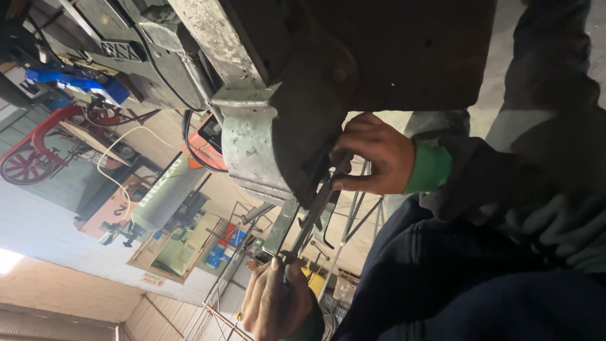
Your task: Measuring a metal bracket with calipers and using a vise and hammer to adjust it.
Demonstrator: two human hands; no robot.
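Note:
The view is turned on its side. My right hand (372, 155), with a green cuff, presses its fingertips against the edge of a worn grey metal machine housing (252, 145) and pinches the upper end of a thin dark metal tool (312, 211). My left hand (273, 302) is closed around the lower end of the same tool, farther from the housing. The tool runs slanted between the two hands, its top end tucked into a dark gap under the housing. What the tool's tip touches is hidden.
A large dark machine body (379, 50) fills the top of the view. My dark trouser legs (467, 278) fill the lower right. Behind are a red wheeled frame (31, 158), an orange machine (205, 142), a grey cylinder (167, 196) and metal rod frames (353, 215).

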